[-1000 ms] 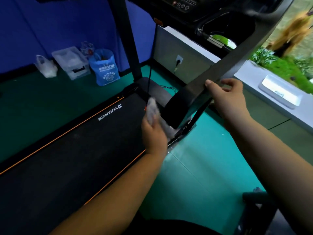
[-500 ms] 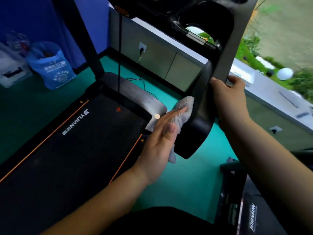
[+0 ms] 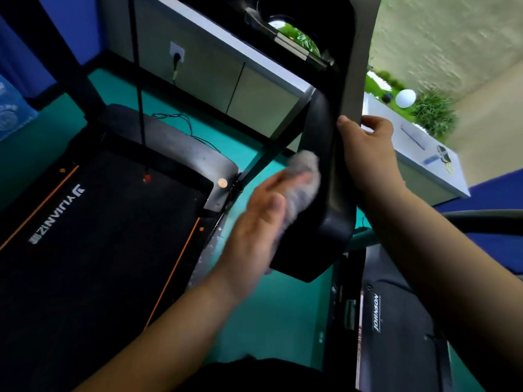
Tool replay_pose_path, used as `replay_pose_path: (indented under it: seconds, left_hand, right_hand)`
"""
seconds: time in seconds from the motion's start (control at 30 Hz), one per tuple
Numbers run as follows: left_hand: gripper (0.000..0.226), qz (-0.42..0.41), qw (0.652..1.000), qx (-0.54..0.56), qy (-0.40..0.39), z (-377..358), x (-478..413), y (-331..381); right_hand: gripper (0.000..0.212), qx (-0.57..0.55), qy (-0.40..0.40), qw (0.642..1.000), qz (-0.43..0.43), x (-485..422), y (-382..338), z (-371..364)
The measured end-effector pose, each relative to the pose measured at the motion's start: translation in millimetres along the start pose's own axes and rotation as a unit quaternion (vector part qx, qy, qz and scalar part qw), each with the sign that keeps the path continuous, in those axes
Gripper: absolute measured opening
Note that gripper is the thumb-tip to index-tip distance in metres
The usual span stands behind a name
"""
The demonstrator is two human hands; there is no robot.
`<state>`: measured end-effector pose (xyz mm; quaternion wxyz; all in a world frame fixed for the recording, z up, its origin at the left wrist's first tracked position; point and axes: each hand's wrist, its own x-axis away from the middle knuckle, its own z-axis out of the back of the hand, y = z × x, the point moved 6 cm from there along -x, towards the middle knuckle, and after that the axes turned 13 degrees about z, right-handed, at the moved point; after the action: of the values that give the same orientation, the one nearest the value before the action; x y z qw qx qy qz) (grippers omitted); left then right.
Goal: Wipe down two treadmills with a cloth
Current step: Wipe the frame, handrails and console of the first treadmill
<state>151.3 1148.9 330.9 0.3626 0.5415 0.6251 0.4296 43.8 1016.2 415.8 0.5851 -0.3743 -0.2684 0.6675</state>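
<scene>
– Against the inner face of the black plastic treadmill handrail [image 3: 331,222], what is the left hand [image 3: 260,224] doing?

– It presses a grey fluffy cloth [image 3: 304,176] flat on that face, near the handrail's rounded lower end. The fingers lie straight over the cloth, so the grip is wide, not curled. A bit of cloth shows below the palm. The hand is blurred, so I cannot tell more about the thumb.

– And the right hand [image 3: 370,154]?

– Higher up on the same handrail. Its thumb lies on the inner side and its fingers wrap round the outer edge, a grip holding the handrail itself.

– Do the two hands touch?

– No, they are apart, and the cloth sits lower than the right thumb.

– What lies below?

– To the left is the black treadmill belt with orange edge lines [image 3: 99,250], which has white lettering on it. A red clip [image 3: 146,178] sits at the end of a dark cord over the belt's front end. To the right is a second dark treadmill [image 3: 396,335] with a label reading JOHNSON. A strip of teal floor [image 3: 268,321] runs between the two machines.

– Anything behind?

– A grey cabinet with a white top [image 3: 254,89], a white wall socket [image 3: 177,53] with a plug in it, and a black cable [image 3: 184,120] on the floor beneath.
</scene>
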Motion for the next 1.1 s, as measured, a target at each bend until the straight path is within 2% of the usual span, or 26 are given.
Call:
replay_pose_path:
  seconds: [0.07, 0.17, 0.27, 0.37, 0.43, 0.53, 0.57, 0.73, 0.83, 0.87, 1.0, 1.1]
  left_hand:
    - [0.041, -0.044, 0.995, -0.084, -0.017, -12.8, -1.8, 4.0]
    - [0.038, -0.016, 0.997, -0.071, 0.013, -9.6, -33.7, -8.0]
    - [0.035, 0.048, 0.999, 0.001, 0.000, -7.0, -71.5, -26.8]
    - [0.032, 0.134, 0.983, 0.123, -0.001, -0.9, -87.5, -36.6]
    - [0.037, 0.097, 0.987, 0.131, 0.013, 2.6, -80.5, -28.0]
    - [0.041, -0.016, 1.000, -0.024, -0.004, -10.6, -71.1, -10.1]
    - [0.038, -0.020, 0.999, -0.044, -0.008, -13.4, -77.7, -10.9]
    - [0.033, 0.043, 0.999, 0.009, -0.017, -13.4, -139.3, -33.6]
    - [0.044, 0.122, 0.990, 0.074, 0.001, -6.6, -158.6, -41.1]
    - [0.045, 0.125, 0.988, 0.093, 0.011, -4.9, -156.2, -37.4]
    - [0.035, -0.019, 1.000, -0.011, 0.008, -14.9, -131.5, -5.6]
    - [0.034, -0.019, 0.999, -0.034, -0.017, -20.7, -154.4, -6.3]
  right_hand:
    - [0.033, 0.015, 0.011, 1.000, 0.007, -2.0, -0.1, -0.4]
    - [0.032, 0.015, 0.019, 1.000, 0.006, -1.8, 2.3, -0.6]
    - [0.033, 0.009, 0.016, 1.000, 0.005, -0.7, 1.4, -0.2]
    - [0.032, 0.007, 0.019, 1.000, 0.010, 0.9, -1.2, 0.4]
    - [0.029, 0.006, 0.023, 1.000, 0.013, 2.0, -1.0, 0.8]
    - [0.030, 0.005, 0.028, 0.999, 0.017, 1.9, 2.0, 1.3]
    - [0.031, 0.002, 0.027, 0.999, 0.017, 2.1, 1.9, 1.1]
    - [0.029, -0.014, 0.021, 1.000, 0.016, 3.3, 2.2, 1.2]
    - [0.027, -0.021, 0.019, 0.999, 0.017, 4.0, 0.0, 0.7]
    - [0.026, -0.022, 0.020, 0.999, 0.019, 4.1, -0.4, 0.4]
    - [0.023, -0.023, 0.031, 0.999, 0.022, 2.6, -0.2, 0.8]
    - [0.021, -0.020, 0.030, 0.999, 0.025, 1.8, -0.4, 0.8]
